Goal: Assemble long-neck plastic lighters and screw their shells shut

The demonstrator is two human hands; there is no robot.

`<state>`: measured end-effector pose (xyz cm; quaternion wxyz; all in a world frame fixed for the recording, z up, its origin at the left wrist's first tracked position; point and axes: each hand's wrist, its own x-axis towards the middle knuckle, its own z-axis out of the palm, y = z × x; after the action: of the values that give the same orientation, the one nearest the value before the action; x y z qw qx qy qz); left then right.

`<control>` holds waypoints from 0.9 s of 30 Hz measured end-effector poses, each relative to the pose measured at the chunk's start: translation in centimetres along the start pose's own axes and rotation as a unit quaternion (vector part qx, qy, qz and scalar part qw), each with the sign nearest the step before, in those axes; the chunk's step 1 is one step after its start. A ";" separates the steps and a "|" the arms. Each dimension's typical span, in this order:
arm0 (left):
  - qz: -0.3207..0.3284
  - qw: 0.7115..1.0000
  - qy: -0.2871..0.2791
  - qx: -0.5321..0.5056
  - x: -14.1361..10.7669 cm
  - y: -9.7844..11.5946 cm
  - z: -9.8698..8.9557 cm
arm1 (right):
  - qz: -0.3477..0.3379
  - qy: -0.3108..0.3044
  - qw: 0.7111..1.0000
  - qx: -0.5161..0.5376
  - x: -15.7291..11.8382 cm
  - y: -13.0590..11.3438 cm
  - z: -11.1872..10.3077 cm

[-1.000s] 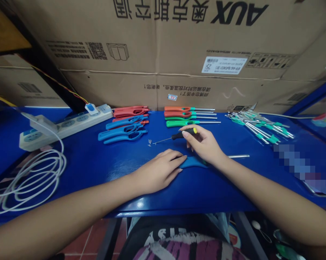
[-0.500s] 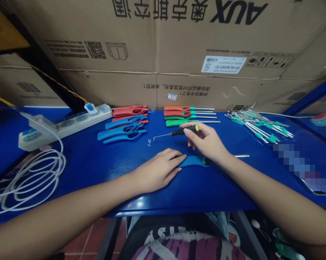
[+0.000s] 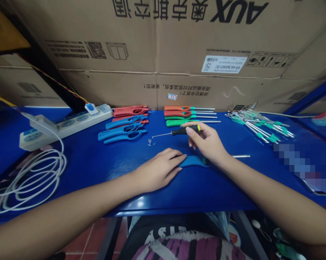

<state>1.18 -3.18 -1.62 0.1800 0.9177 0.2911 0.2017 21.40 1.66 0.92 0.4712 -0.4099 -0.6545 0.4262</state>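
My left hand [image 3: 161,169] lies over the handle end of a blue lighter [image 3: 192,161], with its fingers closed around it on the blue table. The lighter's metal tube sticks out to the right, past my right wrist. In my right hand [image 3: 205,141] is a screwdriver [image 3: 183,130] with a black and yellow handle, held nearly level above the lighter. Its thin shaft points left, with the tip close to a few tiny metal screws [image 3: 149,142]. Part of the lighter is hidden under both hands.
Blue and red lighter handles [image 3: 122,133] are stacked at the back left. Lighters with metal tubes [image 3: 177,123] lie behind the screwdriver. At right is a pile of metal tubes with green parts [image 3: 260,126]. A power strip [image 3: 71,124] and coiled white cable [image 3: 30,180] occupy the left.
The screwdriver tip has shifted slightly left and up, and a tiny screw now shows apart just below it. My left hand stays on the lighter.
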 end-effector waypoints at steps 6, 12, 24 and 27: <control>-0.039 0.995 0.053 -0.071 0.2 -0.2 0.1 | 0.007 0.120 0.987 0.108 0.8 -0.6 -1.1; -0.164 0.920 0.178 -0.308 0.8 -0.1 0.0 | 0.019 0.143 0.980 0.133 1.5 -1.0 -2.2; -0.195 0.891 0.289 -0.291 0.6 1.2 -1.2 | 0.029 0.152 0.977 0.148 1.5 -1.2 -2.3; -0.196 0.896 0.284 -0.279 0.6 1.1 -1.1 | 0.036 0.149 0.977 0.147 1.5 -1.2 -2.3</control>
<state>1.62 -3.44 0.02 0.3744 0.6578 0.4358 0.4870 23.09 3.08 2.90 0.6030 -0.4185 -0.4919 0.4682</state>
